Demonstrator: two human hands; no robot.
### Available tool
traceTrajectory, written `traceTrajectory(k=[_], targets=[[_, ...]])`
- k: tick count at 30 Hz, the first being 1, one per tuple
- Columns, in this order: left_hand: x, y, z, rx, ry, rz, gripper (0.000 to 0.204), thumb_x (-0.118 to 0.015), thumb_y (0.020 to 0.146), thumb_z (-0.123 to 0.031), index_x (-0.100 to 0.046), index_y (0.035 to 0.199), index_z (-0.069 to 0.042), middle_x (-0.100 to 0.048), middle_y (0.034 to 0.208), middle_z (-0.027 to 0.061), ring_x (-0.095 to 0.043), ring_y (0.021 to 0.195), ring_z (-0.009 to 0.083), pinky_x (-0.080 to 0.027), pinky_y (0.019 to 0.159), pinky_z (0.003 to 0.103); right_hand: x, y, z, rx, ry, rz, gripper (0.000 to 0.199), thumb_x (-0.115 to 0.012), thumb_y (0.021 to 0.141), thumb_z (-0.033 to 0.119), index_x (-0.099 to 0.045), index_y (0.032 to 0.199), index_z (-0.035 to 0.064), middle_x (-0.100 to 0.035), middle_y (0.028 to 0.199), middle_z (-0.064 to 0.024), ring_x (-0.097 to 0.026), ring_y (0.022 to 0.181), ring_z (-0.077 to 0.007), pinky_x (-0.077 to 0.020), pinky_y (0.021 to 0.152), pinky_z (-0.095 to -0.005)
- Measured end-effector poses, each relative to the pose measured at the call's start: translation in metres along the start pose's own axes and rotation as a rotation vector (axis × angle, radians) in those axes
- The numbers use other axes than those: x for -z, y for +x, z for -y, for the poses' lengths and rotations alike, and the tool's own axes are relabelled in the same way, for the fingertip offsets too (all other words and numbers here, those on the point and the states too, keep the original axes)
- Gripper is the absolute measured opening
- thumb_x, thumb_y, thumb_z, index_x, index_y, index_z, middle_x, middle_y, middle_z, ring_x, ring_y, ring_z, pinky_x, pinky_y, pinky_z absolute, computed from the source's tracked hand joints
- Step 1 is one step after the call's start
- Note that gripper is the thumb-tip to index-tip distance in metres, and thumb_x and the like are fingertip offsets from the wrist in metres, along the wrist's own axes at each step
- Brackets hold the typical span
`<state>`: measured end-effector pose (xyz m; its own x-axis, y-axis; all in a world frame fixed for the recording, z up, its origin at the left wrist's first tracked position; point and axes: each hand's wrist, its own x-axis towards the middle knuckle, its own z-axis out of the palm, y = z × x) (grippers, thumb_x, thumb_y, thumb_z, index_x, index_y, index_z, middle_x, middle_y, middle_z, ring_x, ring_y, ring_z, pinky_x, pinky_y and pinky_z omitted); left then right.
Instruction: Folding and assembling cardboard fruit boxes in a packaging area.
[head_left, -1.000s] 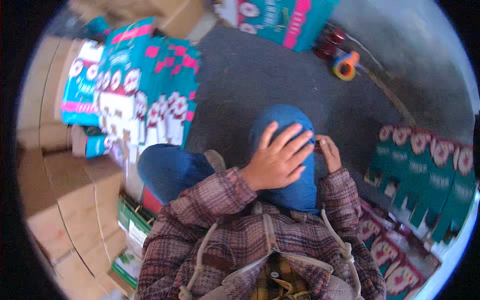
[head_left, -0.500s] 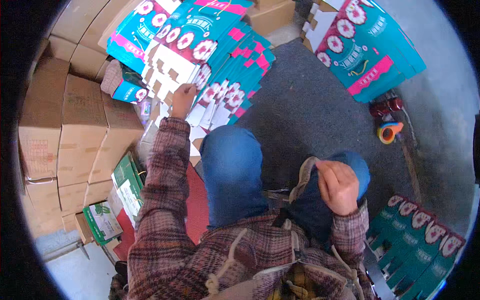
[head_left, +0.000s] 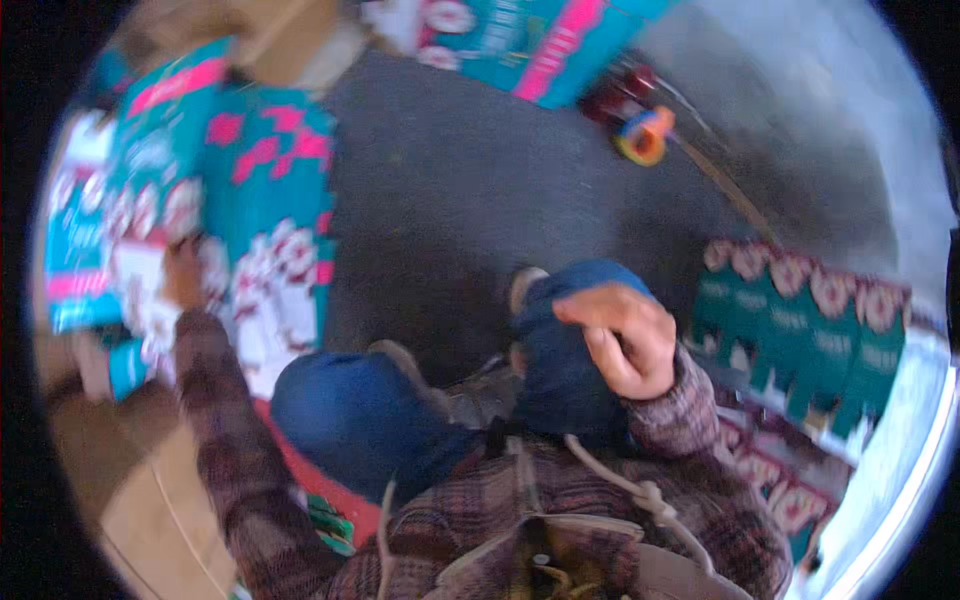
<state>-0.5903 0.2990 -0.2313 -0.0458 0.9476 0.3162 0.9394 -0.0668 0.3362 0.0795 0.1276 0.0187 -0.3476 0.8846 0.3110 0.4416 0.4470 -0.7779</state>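
Scene: a seated person in a plaid jacket and blue trousers works on a dark floor (head_left: 450, 210) among stacked packaging.
Left hand (head_left: 185, 272): stretched far left onto a spread of flattened teal-and-pink cartons (head_left: 265, 230); motion blur hides whether the fingers are apart or pinching a sheet.
Right hand (head_left: 625, 335): resting on the raised right knee (head_left: 560, 340), fingers curled loosely together, holding nothing visible.
Cartons: lying overlapped at left, just beside brown boxes (head_left: 130, 470).
Handling: probably light, stiff card with a slick printed face; best pinched at a free edge and lifted flat, as sheets may slide.
Far right: a tape dispenser (head_left: 643, 135); dark green cartons (head_left: 800, 320) stand at right.
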Motion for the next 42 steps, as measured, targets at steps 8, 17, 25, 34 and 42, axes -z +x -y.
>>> traceTrajectory(k=[8, 17, 25, 34, 42], targets=[[-0.017, 0.017, -0.037, 0.321, 0.295, 0.268, 0.041, -0.045, 0.095, -0.033, -0.058, 0.108, 0.003, -0.06, 0.102, 0.029, -0.056, 0.092, 0.0468, -0.044, 0.081, 0.05, 0.054, -0.025, -0.15, -0.729, 0.665, -0.121, 0.029, -0.051, 0.097, 0.023, -0.058, 0.11, -0.0009, -0.065, 0.097, -0.0086, -0.062, 0.088, -0.0147, -0.0508, 0.077, -0.0302], [-0.024, 0.036, -0.007, 0.172, 0.646, 0.33, 0.057, -0.038, 0.096, -0.034, -0.031, 0.14, 0.002, -0.038, 0.14, 0.025, -0.034, 0.13, 0.0407, -0.029, 0.105, 0.051, -0.018, -0.157, -0.419, -1.184, -0.375, 0.332, 0.067, -0.068, 0.078, 0.048, -0.05, 0.119, -0.0025, -0.063, 0.104, -0.0213, -0.062, 0.099, -0.0316, -0.0504, 0.082, -0.0391], [-0.003, 0.054, -0.054, 0.096, 0.53, 0.089, 0.055, -0.031, 0.097, -0.031, -0.028, 0.142, 0.0, -0.036, 0.143, 0.0179, -0.025, 0.135, 0.0385, -0.022, 0.108, 0.06, -0.025, -0.103, -0.453, -1.366, -0.218, 0.716, 0.088, -0.078, 0.066, 0.05, -0.047, 0.123, -0.01, -0.062, 0.111, -0.0231, -0.062, 0.103, -0.0368, -0.0508, 0.083, -0.0447], [-0.019, 0.064, -0.289, -0.07, 0.658, -0.353, 0.076, -0.068, 0.083, -0.02, -0.026, 0.145, -0.006, -0.053, 0.131, 0.0103, -0.049, 0.119, 0.0288, -0.039, 0.101, 0.046, -0.016, -0.107, -0.443, -1.337, -0.268, 0.712, 0.084, -0.079, 0.065, 0.05, -0.052, 0.123, -0.0051, -0.062, 0.116, -0.015, -0.061, 0.106, -0.0329, -0.0515, 0.082, -0.0437], [-0.014, 0.065, -0.178, 0.202, 0.597, -0.033, 0.067, -0.062, 0.088, -0.03, -0.029, 0.142, -0.007, -0.049, 0.133, 0.0193, -0.047, 0.12, 0.0368, -0.038, 0.101, 0.045, -0.017, -0.109, -0.44, -1.335, -0.35, 0.717, 0.071, -0.075, 0.069, 0.053, -0.061, 0.115, 0.0003, -0.064, 0.109, -0.0163, -0.061, 0.104, -0.0334, -0.0514, 0.082, -0.041]])
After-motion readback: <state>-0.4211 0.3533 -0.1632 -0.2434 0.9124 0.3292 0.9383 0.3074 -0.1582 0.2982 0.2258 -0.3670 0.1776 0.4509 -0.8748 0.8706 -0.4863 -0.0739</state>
